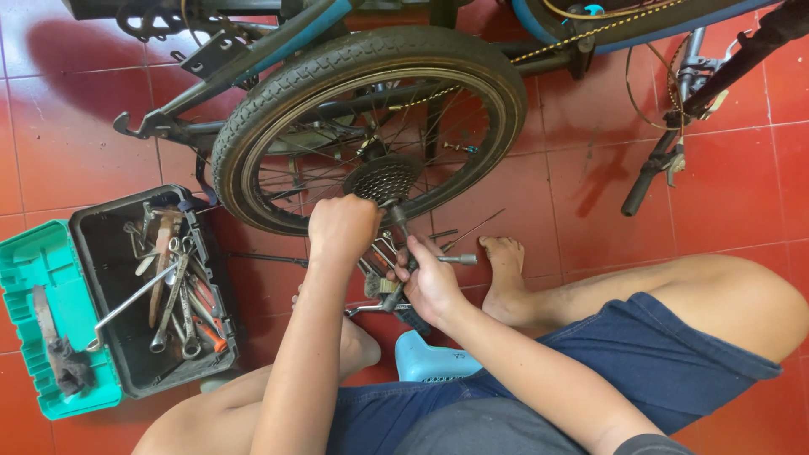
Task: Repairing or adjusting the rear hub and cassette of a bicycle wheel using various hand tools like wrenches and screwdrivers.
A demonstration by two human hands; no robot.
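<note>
**Hands at the rear hub of a bicycle wheel**

The left hand point(341, 227) is closed around a metal tool at the dark toothed sprocket cluster point(383, 179); the tool itself is mostly hidden. Just right and nearer, the right hand point(430, 282) grips a slim grey metal wrench point(403, 232) that rises to the same hub. The cluster sits at the centre of the black-tyred spoked wheel point(354, 63), upright on the red tiled floor point(67, 126). Far left lies an open black-and-green plastic toolbox point(50, 278) of spanners.
</note>
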